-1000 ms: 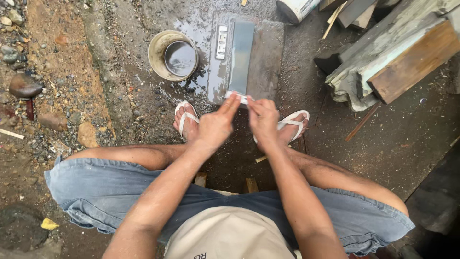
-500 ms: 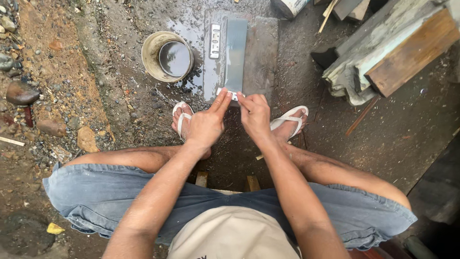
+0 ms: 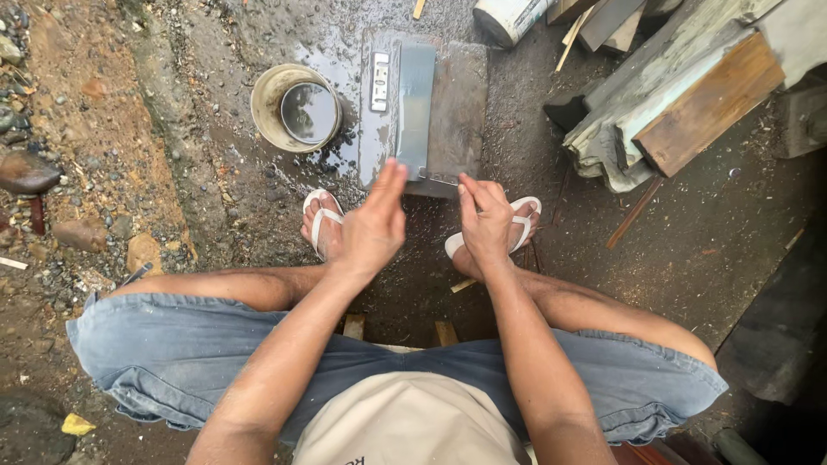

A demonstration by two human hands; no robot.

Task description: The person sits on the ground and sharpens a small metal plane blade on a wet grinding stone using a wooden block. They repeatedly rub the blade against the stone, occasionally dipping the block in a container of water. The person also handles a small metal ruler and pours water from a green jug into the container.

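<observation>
Left hand (image 3: 372,226) flat, fingers straight and together, tips over near end of long grey wet sharpening stone (image 3: 415,112). Right hand (image 3: 485,221) just beside, apart from left, fingers bent; whether it grips anything, cannot tell. Stone lies on dark wet slab (image 3: 457,112) ahead of sandalled feet. Round rusty metal bowl of water (image 3: 297,108) just left of slab.

One view only — a camera on the person's head, looking almost straight down past the chest and knees to the wet ground. It sits close above the left hand (image 3: 372,226) and right hand (image 3: 485,220); beyond the fingertips lies a flat grey stone (image 3: 426,108), farther off — scrap wood (image 3: 680,99).
</observation>
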